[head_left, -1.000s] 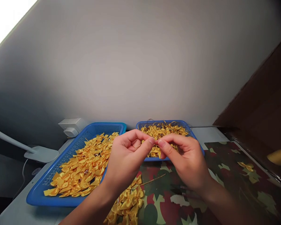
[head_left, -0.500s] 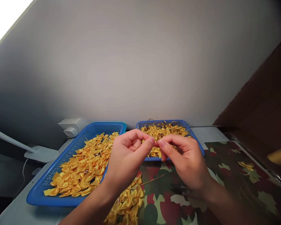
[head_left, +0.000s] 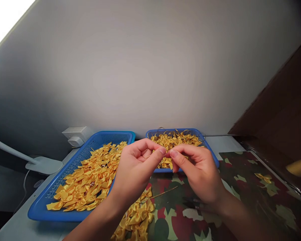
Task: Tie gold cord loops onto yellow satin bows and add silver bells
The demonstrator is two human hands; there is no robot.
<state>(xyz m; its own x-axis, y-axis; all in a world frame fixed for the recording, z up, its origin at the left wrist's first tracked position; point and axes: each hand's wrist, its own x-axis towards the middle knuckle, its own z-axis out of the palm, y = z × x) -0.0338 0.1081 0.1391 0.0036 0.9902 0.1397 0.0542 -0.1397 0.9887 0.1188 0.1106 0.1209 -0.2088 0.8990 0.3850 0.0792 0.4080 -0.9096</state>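
Note:
Both hands are raised over the table with their fingertips almost meeting. My left hand (head_left: pixel 134 170) is closed, thumb and forefinger pinched together. My right hand (head_left: pixel 202 172) pinches in the same way, just to its right. Whatever lies between the fingertips is too small to make out. Behind my right hand stands a blue basket (head_left: pixel 214 160) of yellow bows with thin gold cords (head_left: pixel 178 137). Beneath the hands, a pile of yellow satin bows (head_left: pixel 139 217) is partly covered by my left forearm. A thin golden cord (head_left: pixel 165 191) sticks out from that pile.
A larger blue basket (head_left: pixel 47 216) on the left holds many yellow bows (head_left: pixel 90 180). Beyond it are a white lamp base (head_left: pixel 43 165) and a white box (head_left: pixel 75 134) by the wall. A single bow (head_left: pixel 264 177) lies right on the camouflage-patterned mat (head_left: pixel 175 224).
Hands and baskets are almost exactly where they were. A thin strand visible by my left palm earlier is hardly visible now.

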